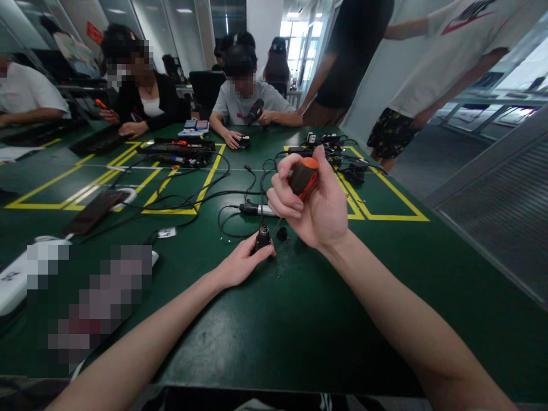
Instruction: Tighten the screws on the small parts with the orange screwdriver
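Note:
My right hand [314, 205] grips a screwdriver with an orange and black handle [305, 174], its thin shaft angled down to the left. The tip meets a small black round connector [262, 235] standing on the green table [274, 319]. My left hand [242, 262] pinches that connector at its base and steadies it. A small black part [282, 233] lies on the table just right of the connector, and tiny specks lie in front of it.
Black cables and a silver-tipped plug [257, 209] lie just behind my hands. A dark phone [95, 209] lies at the left. Yellow tape lines [387, 200] mark the table. Seated people work at the far side; two people stand at the right.

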Demonstrator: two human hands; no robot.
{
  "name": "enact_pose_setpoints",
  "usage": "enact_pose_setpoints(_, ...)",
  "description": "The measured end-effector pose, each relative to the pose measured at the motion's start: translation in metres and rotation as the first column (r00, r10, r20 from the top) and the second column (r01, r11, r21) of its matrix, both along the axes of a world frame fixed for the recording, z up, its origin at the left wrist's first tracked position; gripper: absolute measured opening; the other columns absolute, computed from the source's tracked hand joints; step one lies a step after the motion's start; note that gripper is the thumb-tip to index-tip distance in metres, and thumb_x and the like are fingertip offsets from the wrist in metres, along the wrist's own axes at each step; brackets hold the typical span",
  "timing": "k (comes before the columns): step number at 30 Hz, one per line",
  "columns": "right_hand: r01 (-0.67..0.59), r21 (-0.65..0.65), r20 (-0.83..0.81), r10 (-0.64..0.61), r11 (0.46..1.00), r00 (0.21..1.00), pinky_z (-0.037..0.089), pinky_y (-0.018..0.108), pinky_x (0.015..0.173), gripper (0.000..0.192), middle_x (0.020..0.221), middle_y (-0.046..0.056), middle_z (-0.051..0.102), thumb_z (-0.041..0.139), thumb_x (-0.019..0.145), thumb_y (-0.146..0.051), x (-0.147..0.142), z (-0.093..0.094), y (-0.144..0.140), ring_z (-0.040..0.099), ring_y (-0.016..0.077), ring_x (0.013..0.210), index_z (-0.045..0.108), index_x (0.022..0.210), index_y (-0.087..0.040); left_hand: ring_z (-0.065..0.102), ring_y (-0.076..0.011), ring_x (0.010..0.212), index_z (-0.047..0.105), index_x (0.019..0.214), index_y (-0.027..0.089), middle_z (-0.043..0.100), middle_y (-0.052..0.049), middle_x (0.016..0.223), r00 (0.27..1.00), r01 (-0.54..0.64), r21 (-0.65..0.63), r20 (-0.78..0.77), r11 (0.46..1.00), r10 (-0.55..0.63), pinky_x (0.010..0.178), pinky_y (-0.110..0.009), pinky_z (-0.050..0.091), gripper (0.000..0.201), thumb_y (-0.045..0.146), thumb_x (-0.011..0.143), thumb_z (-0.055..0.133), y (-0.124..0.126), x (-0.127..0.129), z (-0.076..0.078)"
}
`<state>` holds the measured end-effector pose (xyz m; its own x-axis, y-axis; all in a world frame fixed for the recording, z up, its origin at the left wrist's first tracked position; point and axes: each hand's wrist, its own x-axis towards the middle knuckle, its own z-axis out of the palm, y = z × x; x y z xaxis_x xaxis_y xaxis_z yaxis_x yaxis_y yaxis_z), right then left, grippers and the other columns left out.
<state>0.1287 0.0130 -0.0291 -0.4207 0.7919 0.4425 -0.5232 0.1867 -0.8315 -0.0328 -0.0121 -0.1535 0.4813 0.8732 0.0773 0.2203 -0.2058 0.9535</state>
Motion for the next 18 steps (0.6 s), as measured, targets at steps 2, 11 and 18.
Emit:
enact_pose_setpoints(2, -0.036, -0.046, -0.063, 0.033, 0.998, 0.997, 0.025, 0.023, 0.037, 0.048, 0.052, -0.010, 0.027, 0.048, 0.101, -0.069, -0.0001, 0.0000, -0.0020, 0.024, 0.0095, 0.039, 0.054, 0.081, -0.025, 0.061, -0.0261, 0.100, 0.063, 0.101, 0.017, 0.067, -0.007, 0.100, 1.000, 0.002, 0.002, 0.001, 1.000, -0.002, 0.096, -0.039, 0.047, 0.042, 0.058, 0.099, 0.052, 0.0002, 0.0002, 0.0003)
enact_pose_setpoints(11, -0.079, -0.001, -0.048, 0.078, 0.997, 0.996, 0.027, 0.024, 0.040, 0.053, 0.052, -0.008, 0.031, 0.051, 0.100, -0.068, -0.0025, -0.0011, -0.0006, 0.027, 0.0095, 0.041, 0.052, 0.071, -0.024, 0.061, -0.0256, 0.099, 0.063, 0.101, 0.018, 0.067, -0.006, 0.099, 1.000, 0.000, 0.011, -0.001, 1.000, 0.000, 0.097, -0.039, 0.047, 0.041, 0.057, 0.100, 0.051, 0.0004, 0.0004, -0.0001)
enact_pose_setpoints(18, -0.032, -0.039, -0.026, 0.031, 0.999, 0.999, 0.026, 0.025, 0.041, 0.048, 0.051, -0.009, 0.027, 0.047, 0.101, -0.069, -0.0012, -0.0008, -0.0029, 0.026, 0.0116, 0.041, 0.052, 0.081, -0.026, 0.061, -0.0257, 0.099, 0.063, 0.101, 0.018, 0.068, -0.006, 0.099, 1.000, -0.003, 0.014, -0.002, 1.000, 0.003, 0.097, -0.039, 0.047, 0.041, 0.058, 0.099, 0.052, 0.0001, -0.0001, 0.0002)
